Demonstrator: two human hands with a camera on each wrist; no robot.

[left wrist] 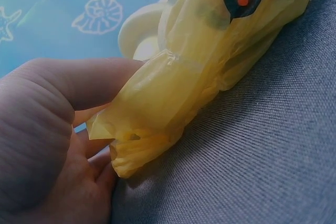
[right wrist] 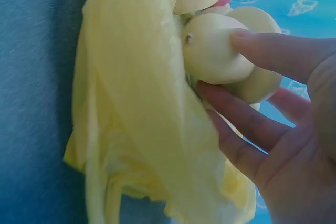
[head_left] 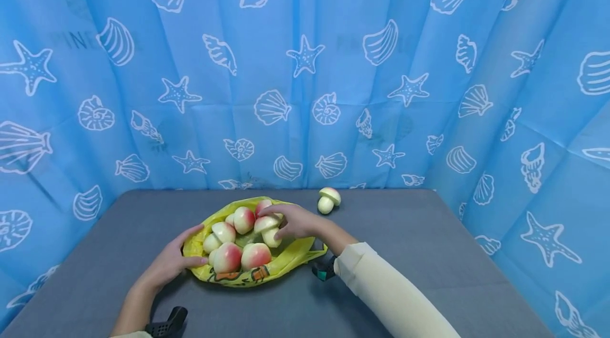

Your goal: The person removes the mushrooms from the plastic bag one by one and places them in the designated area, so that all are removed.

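A yellow plastic bag (head_left: 290, 259) lies with its mouth spread wide, holding several red-and-white toy peaches (head_left: 256, 255) and pale toy mushrooms. My left hand (head_left: 173, 254) grips the bag's left side, thumb and fingers spread along the rim; the left wrist view shows the yellow film (left wrist: 163, 93) between them. Over the bag's right side, my right hand (head_left: 296, 221) holds a toy mushroom (head_left: 268, 230). Close up, the thumb presses on its rounded stem (right wrist: 212, 48), with fingers beneath. Another mushroom (head_left: 222, 232) sits inside on the left.
One more toy mushroom (head_left: 329, 200) stands on the grey tabletop (head_left: 405, 242), behind and right of the bag. A blue curtain (head_left: 305, 89) with white shell and starfish prints hangs behind the table and along its sides.
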